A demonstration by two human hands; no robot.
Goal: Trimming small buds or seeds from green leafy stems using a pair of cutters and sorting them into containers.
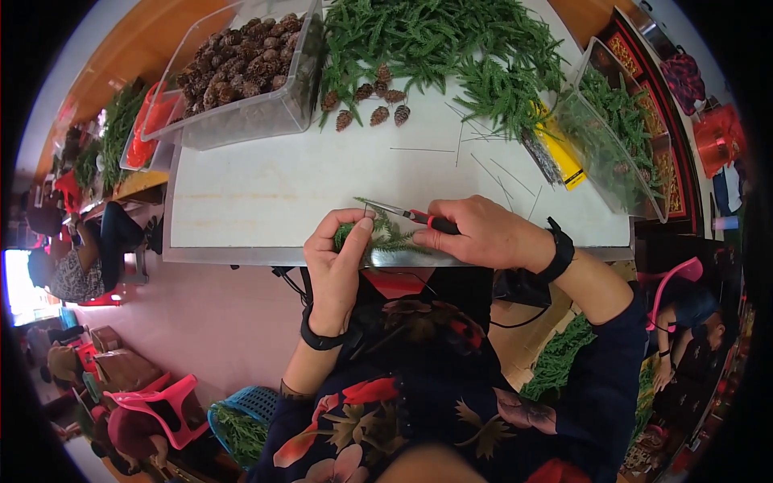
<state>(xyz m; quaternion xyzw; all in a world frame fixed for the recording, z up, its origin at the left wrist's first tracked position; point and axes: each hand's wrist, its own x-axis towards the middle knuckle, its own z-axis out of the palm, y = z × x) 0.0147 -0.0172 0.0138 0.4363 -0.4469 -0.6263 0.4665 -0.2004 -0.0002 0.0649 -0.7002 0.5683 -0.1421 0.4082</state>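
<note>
In my left hand, thumb and fingers pinch a green artificial pine sprig at the table's near edge. My right hand is closed round long-nose pliers with red and black handles. Their slim metal jaws point left and meet the sprig just above my left fingertips. Whether the jaws are closed on a wire there is too small to tell. Several thin dark wires lie loose on the white table beyond my right hand, near a yellow packet.
A clear bin of pine cones stands at the far left of the white table. Green sprigs are heaped at the back, with several loose cones before them. Another clear bin holds greenery at right. Other people sit nearby.
</note>
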